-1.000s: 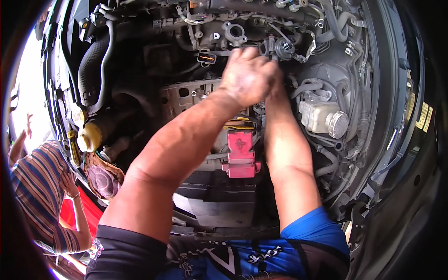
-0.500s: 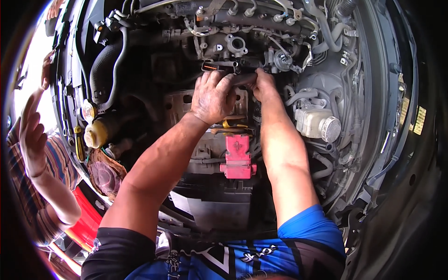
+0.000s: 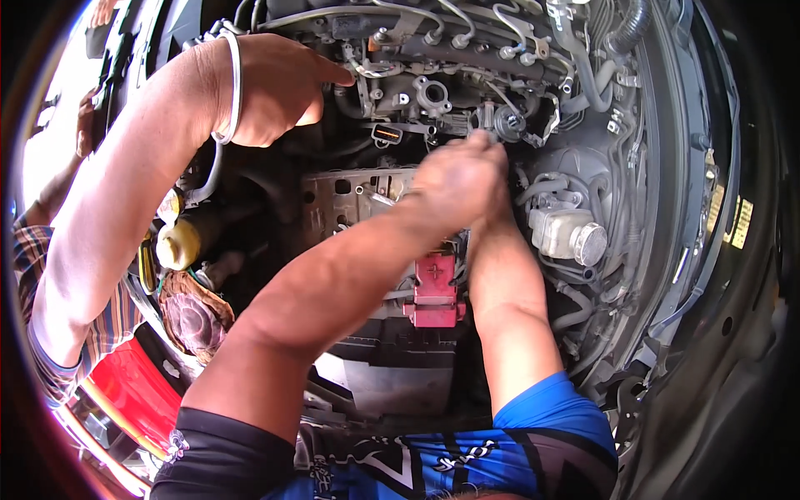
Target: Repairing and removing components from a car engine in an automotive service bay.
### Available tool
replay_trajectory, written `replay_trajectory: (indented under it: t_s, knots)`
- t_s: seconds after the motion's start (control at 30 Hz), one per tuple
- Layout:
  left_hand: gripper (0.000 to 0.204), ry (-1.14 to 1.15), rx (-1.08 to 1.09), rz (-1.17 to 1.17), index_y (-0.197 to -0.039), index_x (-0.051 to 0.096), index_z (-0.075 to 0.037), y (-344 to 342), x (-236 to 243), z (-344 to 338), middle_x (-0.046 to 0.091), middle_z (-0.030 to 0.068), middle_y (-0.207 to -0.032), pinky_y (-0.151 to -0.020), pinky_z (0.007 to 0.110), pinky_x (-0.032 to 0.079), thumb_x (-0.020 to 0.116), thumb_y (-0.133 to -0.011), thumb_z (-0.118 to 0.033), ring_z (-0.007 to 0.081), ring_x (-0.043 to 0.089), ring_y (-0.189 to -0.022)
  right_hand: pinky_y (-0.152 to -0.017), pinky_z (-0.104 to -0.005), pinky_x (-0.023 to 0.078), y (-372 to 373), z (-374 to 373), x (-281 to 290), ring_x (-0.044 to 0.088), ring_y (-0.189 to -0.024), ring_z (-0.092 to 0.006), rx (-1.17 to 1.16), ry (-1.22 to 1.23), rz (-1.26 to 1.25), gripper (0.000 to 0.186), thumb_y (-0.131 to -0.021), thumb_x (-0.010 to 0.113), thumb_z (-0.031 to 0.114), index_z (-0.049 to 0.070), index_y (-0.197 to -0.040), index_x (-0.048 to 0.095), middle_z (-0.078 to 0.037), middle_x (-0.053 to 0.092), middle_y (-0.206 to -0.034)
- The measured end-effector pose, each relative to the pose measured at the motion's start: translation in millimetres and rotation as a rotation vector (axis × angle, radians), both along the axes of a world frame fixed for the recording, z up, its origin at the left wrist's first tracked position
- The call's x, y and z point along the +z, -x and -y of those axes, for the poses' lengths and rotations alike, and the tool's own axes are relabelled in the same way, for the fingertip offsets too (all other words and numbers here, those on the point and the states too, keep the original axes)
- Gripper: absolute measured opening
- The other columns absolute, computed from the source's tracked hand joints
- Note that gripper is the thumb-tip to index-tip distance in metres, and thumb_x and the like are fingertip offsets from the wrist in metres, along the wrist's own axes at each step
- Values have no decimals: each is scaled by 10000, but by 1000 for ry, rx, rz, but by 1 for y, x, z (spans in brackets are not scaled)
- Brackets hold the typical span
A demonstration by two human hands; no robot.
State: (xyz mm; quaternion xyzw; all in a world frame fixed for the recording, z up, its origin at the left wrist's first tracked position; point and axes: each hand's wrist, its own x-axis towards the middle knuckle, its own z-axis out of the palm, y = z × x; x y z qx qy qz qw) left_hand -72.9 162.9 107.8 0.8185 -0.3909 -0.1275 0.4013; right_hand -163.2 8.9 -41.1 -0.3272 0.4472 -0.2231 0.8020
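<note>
My left hand (image 3: 460,179) reaches across to the right and lies over my right hand (image 3: 498,200), beside a round metal actuator (image 3: 508,123) in the engine bay. Motion smears the left fingers, which look bent downward. Most of my right hand is hidden behind the left one, so what either holds cannot be made out. Just left of them is a black connector (image 3: 387,133) with an orange inside. Below my wrists sits a red battery terminal cover (image 3: 435,287). A flanged metal port (image 3: 432,96) stands beyond my hands.
From the left, another person's hand (image 3: 271,92) with a bangle points a finger over the engine. A white fluid reservoir (image 3: 558,233) stands at right. At left are a yellowish reservoir cap (image 3: 179,244), a yellow-and-black tool handle (image 3: 147,262) and a crumpled cloth (image 3: 193,317).
My left hand has moved right, onto my right hand. The dark tube-like piece between my hands is out of sight. The other person's arm has swung in over the engine.
</note>
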Motion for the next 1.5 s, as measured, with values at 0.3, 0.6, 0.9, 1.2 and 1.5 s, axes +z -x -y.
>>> replay_trajectory:
  t_s: [0.3, 0.6, 0.9, 1.2, 1.5]
  knots:
    - [177, 66, 109, -35, -1007, 676, -51, -7, -65, -46, 638, 152, -995, -766, 454, 549, 706, -835, -81, 390, 637, -895, -642, -382, 573, -38, 18, -32, 631, -765, -245, -41, -208, -335, 109, -910, 558, 70, -1, -991, 541, -112, 605, -938]
    - [219, 126, -107, 146, -1002, 667, -104, -13, 20, -10, 601, 130, -894, -740, 452, 533, 725, -793, -138, 363, 619, -812, -741, -413, 599, -1, 50, -61, 673, -763, -291, 23, -403, 97, 244, -950, 411, 228, 25, -943, 547, -113, 656, -854]
    - [194, -11, 302, -358, -1037, 643, 25, -54, 62, -171, 667, 60, -837, -677, 267, 495, 651, -974, -159, 95, 589, -756, -574, -290, 508, -18, 52, -23, 576, -711, -245, -155, -452, 15, 280, -875, 546, 194, -44, -1023, 543, -196, 600, -912]
    - [292, -34, 558, -1112, -1132, 615, 14, -2, -59, -186, 678, 78, -840, -732, 312, 512, 638, -986, -237, 161, 618, -781, -563, -320, 475, -36, 12, -25, 542, -643, -172, 7, -143, -343, 113, -854, 685, 87, 83, -843, 573, -28, 547, -742]
    - [799, -735, 217, -490, -1510, 270, 9, -1, -75, -186, 378, 326, -1483, -1143, 455, 366, 640, -925, -389, 445, 408, -1376, -520, -330, 468, -53, -2, -49, 546, -619, -210, 291, 176, -632, 177, -808, 708, 107, 48, -949, 620, -71, 575, -807]
